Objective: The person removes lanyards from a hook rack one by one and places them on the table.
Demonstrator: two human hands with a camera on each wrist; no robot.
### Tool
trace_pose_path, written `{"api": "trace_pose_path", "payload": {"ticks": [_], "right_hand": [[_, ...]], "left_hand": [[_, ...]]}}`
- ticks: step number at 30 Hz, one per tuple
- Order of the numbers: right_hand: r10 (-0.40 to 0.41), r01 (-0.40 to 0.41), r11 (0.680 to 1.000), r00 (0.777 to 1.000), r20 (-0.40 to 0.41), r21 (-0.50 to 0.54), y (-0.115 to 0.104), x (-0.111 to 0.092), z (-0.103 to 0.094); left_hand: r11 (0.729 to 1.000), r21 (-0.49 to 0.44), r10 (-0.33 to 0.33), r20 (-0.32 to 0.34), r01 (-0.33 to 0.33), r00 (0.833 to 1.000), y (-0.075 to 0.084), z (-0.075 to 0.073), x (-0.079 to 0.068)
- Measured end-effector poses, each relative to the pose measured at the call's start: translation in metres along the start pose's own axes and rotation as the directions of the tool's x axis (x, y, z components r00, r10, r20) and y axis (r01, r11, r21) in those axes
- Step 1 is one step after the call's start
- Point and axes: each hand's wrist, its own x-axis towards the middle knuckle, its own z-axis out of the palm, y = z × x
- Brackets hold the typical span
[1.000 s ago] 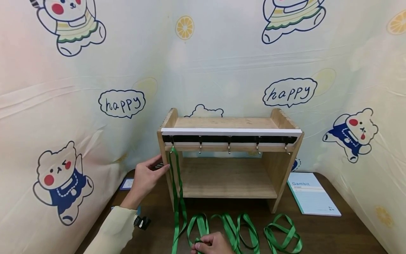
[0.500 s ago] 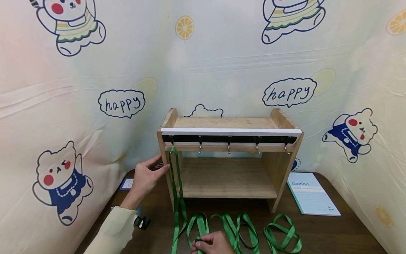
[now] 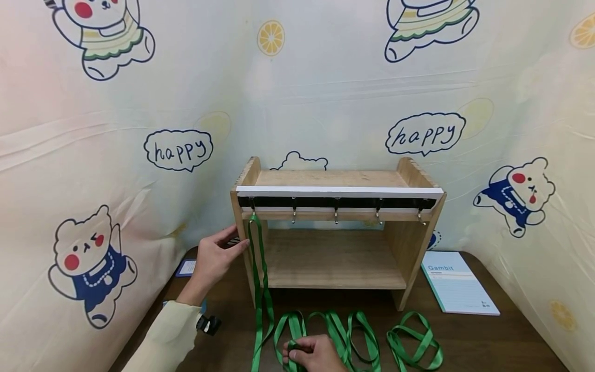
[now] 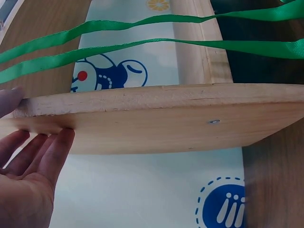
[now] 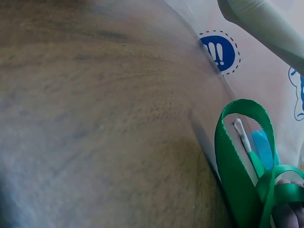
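Note:
My left hand (image 3: 216, 261) grips the left side panel of a small wooden shelf (image 3: 330, 258). In the left wrist view the thumb is at the panel's front edge and the fingers touch its outer face (image 4: 142, 130). Beside that panel a looped green ribbon (image 3: 257, 284) hangs from the leftmost hook. Low in the head view, my right hand (image 3: 321, 354) pinches another green ribbon (image 3: 295, 325) above the table. In the right wrist view this ribbon (image 5: 237, 185) forms an upright loop, and only some fingertips (image 5: 286, 216) show.
More green ribbon loops (image 3: 362, 336) lie on the dark table, one (image 3: 416, 343) farther right. A black rail (image 3: 316, 202) with several metal hooks runs along the shelf's front. A notebook (image 3: 460, 284) lies to the right. A printed curtain (image 3: 325, 93) surrounds the table.
My right hand has risen slightly with the ribbon between its fingers. The left hand keeps its place on the shelf panel.

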Motion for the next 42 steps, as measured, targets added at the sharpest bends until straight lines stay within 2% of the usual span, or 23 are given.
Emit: {"api": "trace_pose_path", "payload": {"ticks": [4,8,12,17,24,30,34,42], "right_hand": [[0.006,-0.006,1.0,1.0,0.004,0.017,-0.002,0.0,-0.001],[0.004,-0.003,1.0,1.0,0.01,-0.017,-0.005,0.0,-0.005],[-0.04,0.042,0.997,0.999,0.022,-0.062,-0.009,0.003,-0.01],[-0.107,0.109,0.993,0.994,0.038,-0.055,-0.014,0.007,-0.015],[-0.117,0.117,0.992,0.993,0.012,-0.044,-0.02,0.008,-0.017],[-0.172,0.172,0.985,0.985,0.002,-0.02,-0.033,0.007,-0.02],[-0.214,0.213,0.976,0.977,-0.017,-0.05,-0.043,0.007,-0.024],[-0.228,0.225,0.971,0.973,-0.04,-0.076,-0.063,0.007,-0.036]], "left_hand": [[1.0,0.01,0.008,0.004,-0.008,1.0,0.0,0.0,0.001],[1.0,0.002,0.011,0.0,-0.011,1.0,0.001,0.0,0.0],[1.0,-0.005,0.013,0.001,-0.013,1.0,0.002,0.0,-0.001],[1.0,-0.016,0.002,0.004,-0.002,1.0,0.004,0.0,-0.001],[1.0,-0.018,-0.012,0.001,0.012,1.0,0.004,0.0,-0.001],[1.0,-0.022,-0.016,0.0,0.016,1.0,0.004,0.0,-0.002],[1.0,-0.023,-0.015,0.001,0.015,1.0,0.005,0.0,-0.001],[1.0,-0.025,0.002,-0.002,-0.002,1.0,0.004,0.0,-0.002]]}}
